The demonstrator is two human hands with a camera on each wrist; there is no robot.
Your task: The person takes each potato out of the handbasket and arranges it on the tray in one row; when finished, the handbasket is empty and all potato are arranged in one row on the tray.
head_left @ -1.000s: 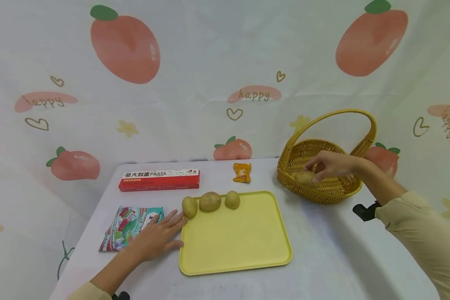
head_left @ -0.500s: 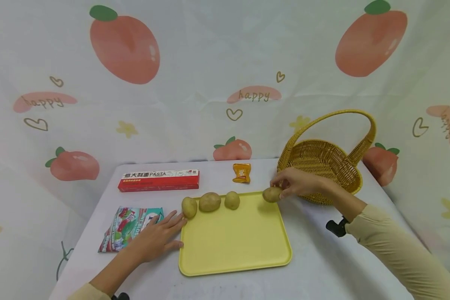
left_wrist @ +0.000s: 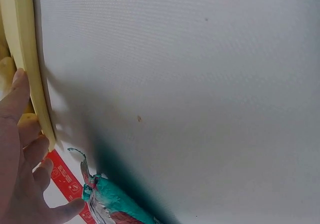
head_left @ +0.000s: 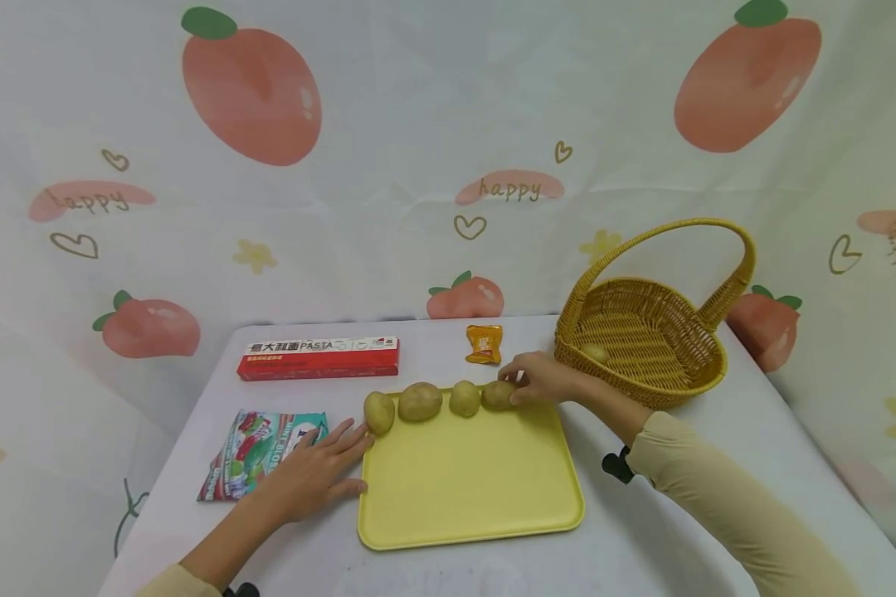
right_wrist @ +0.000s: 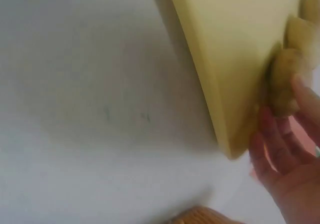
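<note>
My right hand (head_left: 541, 379) pinches a potato (head_left: 498, 395) at the back right of the yellow tray (head_left: 470, 481). Three more potatoes line the tray's back edge: a small round one (head_left: 465, 399) beside it, a larger one (head_left: 420, 402), and one at the back left corner (head_left: 378, 412). The right wrist view shows the held potato (right_wrist: 287, 78) between thumb and fingers. With fingers spread, my left hand (head_left: 309, 477) touches the tray's left edge and partly overlaps a teal candy bag (head_left: 250, 452). In the wicker basket (head_left: 642, 394), another potato (head_left: 595, 352) is visible.
A red and white pasta box (head_left: 318, 359) lies at the back left of the white table (head_left: 508, 568). A small orange packet (head_left: 484, 343) lies behind the tray. The basket's tall handle (head_left: 679, 228) arches up at the back right.
My right hand has carried a potato out of the basket, leftward onto the tray beside the small round one. The left hand has stayed at the tray's left edge.
</note>
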